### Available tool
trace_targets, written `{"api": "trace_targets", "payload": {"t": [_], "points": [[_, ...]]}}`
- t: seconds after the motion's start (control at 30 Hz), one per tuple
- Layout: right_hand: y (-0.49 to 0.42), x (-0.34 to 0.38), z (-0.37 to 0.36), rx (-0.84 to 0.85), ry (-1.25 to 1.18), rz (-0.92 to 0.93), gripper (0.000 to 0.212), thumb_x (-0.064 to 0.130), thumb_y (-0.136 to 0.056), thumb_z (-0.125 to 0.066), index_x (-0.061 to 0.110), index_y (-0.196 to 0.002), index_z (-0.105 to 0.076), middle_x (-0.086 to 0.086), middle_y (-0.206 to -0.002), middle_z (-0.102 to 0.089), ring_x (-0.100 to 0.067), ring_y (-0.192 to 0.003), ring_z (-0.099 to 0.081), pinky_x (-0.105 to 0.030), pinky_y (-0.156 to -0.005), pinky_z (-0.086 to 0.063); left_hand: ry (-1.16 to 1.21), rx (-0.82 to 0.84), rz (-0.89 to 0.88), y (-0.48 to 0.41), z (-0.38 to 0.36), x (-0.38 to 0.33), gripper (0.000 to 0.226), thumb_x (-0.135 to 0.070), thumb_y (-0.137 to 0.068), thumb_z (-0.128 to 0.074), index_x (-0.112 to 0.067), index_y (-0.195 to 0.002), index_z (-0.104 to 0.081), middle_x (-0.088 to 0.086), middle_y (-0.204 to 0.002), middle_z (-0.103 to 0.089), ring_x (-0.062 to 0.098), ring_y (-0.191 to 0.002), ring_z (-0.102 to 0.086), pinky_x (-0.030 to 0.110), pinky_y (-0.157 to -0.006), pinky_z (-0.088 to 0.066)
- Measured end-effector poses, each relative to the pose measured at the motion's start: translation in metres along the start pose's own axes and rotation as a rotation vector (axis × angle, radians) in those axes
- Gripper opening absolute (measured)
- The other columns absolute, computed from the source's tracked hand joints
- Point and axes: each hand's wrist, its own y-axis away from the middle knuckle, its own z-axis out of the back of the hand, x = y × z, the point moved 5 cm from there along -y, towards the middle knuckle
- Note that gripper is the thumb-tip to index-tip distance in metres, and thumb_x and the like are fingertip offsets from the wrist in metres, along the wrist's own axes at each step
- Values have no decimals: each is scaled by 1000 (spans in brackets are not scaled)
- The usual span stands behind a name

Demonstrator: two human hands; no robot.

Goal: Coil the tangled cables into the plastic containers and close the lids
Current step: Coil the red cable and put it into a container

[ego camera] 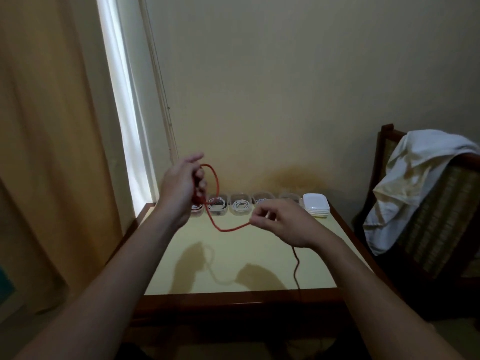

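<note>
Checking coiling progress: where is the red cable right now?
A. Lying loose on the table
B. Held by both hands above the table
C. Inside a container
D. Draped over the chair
B: the left hand grips loops of the red cable, and the right hand pinches it farther along, above the table.

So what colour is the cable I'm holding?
The cable is red, clearest in the head view.

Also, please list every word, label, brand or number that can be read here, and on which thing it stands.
None can be read. The clear containers, the stack of white lids and the red cable show no print; any small label would be too blurred to read.
</note>
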Motion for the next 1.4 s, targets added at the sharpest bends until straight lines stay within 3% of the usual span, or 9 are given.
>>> {"api": "trace_targets", "payload": {"t": [0.1,0.2,0.47,0.57,0.67,0.8,1.03,1.27,1.4], "points": [[-6,26,15,-150,-101,59,18,32,-99,-65,22,-84,-67,7,-74,-63,-7,-65,-52,-21,-62,-39,-217,193,28,16,-20,14,31,-5,-102,-41,-7,-128,-59,-1,-62,-52,14,-50,-53,25,-46,-38],[-13,31,26,-359,-172,56,21,31,-98,-66,20,-81,-65,9,-66,-59,-3,-59,-48,-22,-57,-38,-200,367,104,34,-38,25,29,-6,-105,-42,-2,-130,-56,1,-64,-54,16,-52,-59,23,-48,-46],[-13,24,17,-627,-133,36,24,31,-100,-63,14,-84,-62,9,-77,-53,-3,-68,-49,-17,-62,-33,359,520,452,51,-58,29,31,-35,-103,-45,-10,-110,-61,-6,-54,-29,3,-31,-21,17,-35,-12],[-10,29,11,-620,-194,-5,24,46,-103,-52,26,-94,-62,8,-92,-62,0,-79,-56,-12,-67,-38,381,513,432,52,-61,27,33,-44,-94,-53,-14,-102,-64,-9,-48,-24,2,-28,-18,18,-34,-8],[-8,28,5,-486,-298,-45,40,63,-95,-52,28,-105,-67,8,-92,-71,-4,-82,-64,-21,-70,-48,461,494,419,51,-60,25,28,-39,-91,-56,-14,-99,-66,-8,-45,-24,3,-27,-19,18,-33,-8],[-9,25,5,-465,-204,17,23,44,-100,-59,26,-89,-67,7,-69,-66,-4,-63,-58,-20,-58,-41,420,477,404,49,-55,28,27,-34,-91,-58,-13,-106,-67,-7,-49,-26,3,-30,-22,19,-37,-12],[-10,22,8,-496,-170,25,35,42,-99,-62,28,-67,-60,1,-54,-62,-6,-49,-50,-22,-51,-37,348,449,421,47,-53,33,26,-31,-92,-56,-14,-109,-66,-8,-51,-24,3,-32,-21,19,-39,-12],[-8,16,11,-447,-253,-21,61,67,-96,-48,12,-72,-62,-8,-62,-60,-12,-56,-51,-33,-58,-42,482,355,484,43,-45,29,13,-27,-88,-59,-16,-89,-65,-8,-39,-20,4,-25,-18,17,-32,-5],[-1,-16,21,-455,-235,-108,54,53,-99,-56,4,-77,-63,4,-59,-46,-7,-56,-39,-31,-57,-32,620,254,492,27,-21,20,16,-26,-96,-56,-16,-86,-65,-7,-39,-21,7,-26,-18,18,-33,-6]]}}
